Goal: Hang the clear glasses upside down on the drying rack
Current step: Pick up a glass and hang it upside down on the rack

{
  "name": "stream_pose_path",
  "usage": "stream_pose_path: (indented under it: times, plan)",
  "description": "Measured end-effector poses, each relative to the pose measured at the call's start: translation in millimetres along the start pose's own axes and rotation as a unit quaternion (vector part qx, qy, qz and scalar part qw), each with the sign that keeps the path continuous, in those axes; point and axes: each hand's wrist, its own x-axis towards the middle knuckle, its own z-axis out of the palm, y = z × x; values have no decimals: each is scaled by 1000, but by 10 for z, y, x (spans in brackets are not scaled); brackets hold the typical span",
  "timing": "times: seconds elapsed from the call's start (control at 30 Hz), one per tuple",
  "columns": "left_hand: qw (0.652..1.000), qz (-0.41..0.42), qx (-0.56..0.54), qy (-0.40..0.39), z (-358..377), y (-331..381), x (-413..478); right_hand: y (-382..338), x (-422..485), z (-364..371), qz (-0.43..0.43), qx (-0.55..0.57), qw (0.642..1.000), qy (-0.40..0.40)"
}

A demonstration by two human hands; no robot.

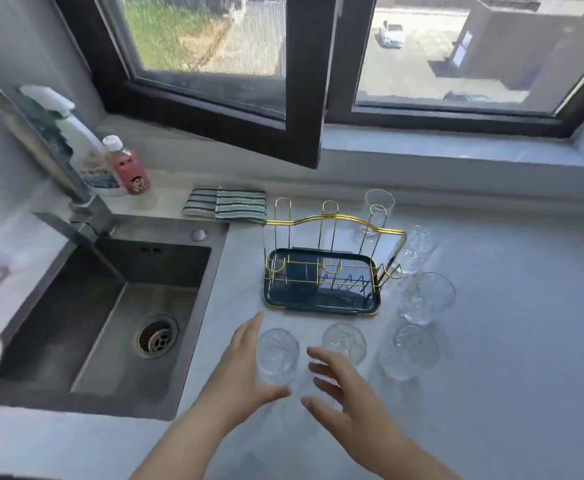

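Note:
A gold wire drying rack [332, 220] stands on a dark tray [318, 303] in the middle of the grey counter, with nothing hung on its prongs. Several clear glasses stand upright around it: one [278, 355] in front left, one [344, 342] in front, one [408, 351] at front right, one [427, 297] to the right, one [418, 244] further back, and one [377, 211] behind the rack. My left hand [242, 372] is open beside the front left glass, just left of it. My right hand [346, 400] is open just right of that glass.
A steel sink [110, 323] with a tap [58, 168] lies at the left. A spray bottle [82, 150] and a pink bottle [127, 168] stand behind it. A folded striped cloth [224, 204] lies left of the rack. An open window frame [301, 98] juts over the counter.

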Motion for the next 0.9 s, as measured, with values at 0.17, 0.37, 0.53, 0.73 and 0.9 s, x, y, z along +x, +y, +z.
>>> stream_pose_path:
  times: [0.17, 0.37, 0.53, 0.73, 0.9]
  plan:
    - [1000, 14, 4, 23, 155, -19, 165, 144, 168, 153, 53, -45, 998, -11]
    - [992, 12, -87, 85, -66, 18, 20, 113, 199, 165, 116, 17, 993, -15]
    - [956, 74, -277, 59, -586, 223, -283, -226, 259, 114, 228, 332, 911, -88]
    - [930, 181, -317, 39, -739, 511, -244, -745, 527, -47, 43, 367, 926, -74]
    - [974, 154, -76, 148, -679, 582, 185, -983, 884, -264, -82, 9, 993, 89]
